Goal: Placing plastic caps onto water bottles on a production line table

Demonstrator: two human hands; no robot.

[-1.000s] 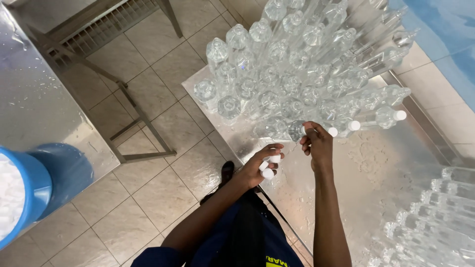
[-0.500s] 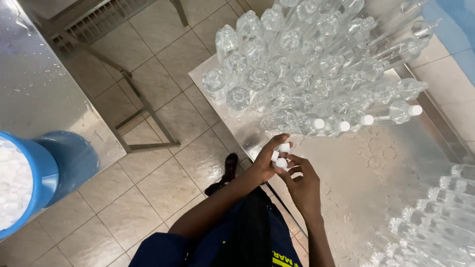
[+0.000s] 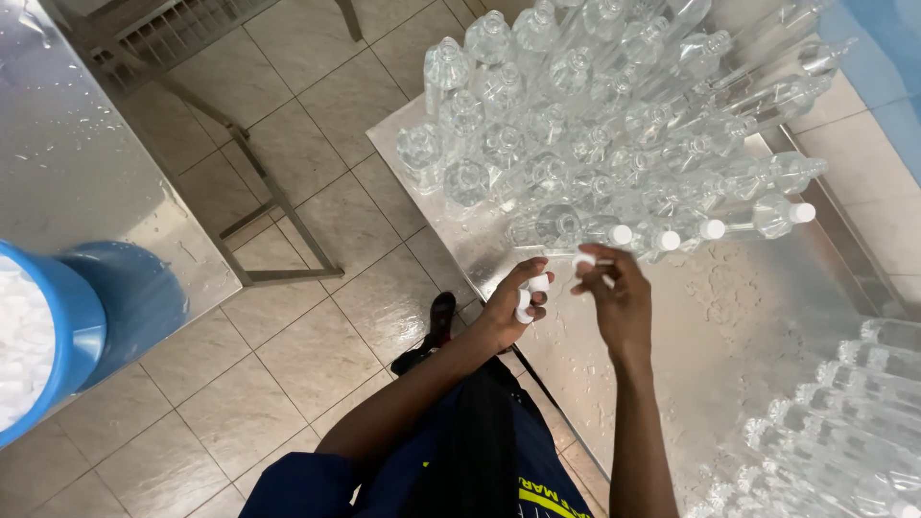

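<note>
My left hand (image 3: 513, 305) is curled shut round a few white caps (image 3: 533, 286), over the edge of the metal table (image 3: 729, 336). My right hand (image 3: 614, 293) is raised just beside it, fingers pinching one cap (image 3: 582, 260) near the closest capped bottle. Can't tell how many caps the left has; fingers hide them. Clear bottles (image 3: 576, 125) crowd the table behind, w/ more at bottom right, cut off. Blue bucket (image 3: 86, 317) of caps sits far left.
</note>
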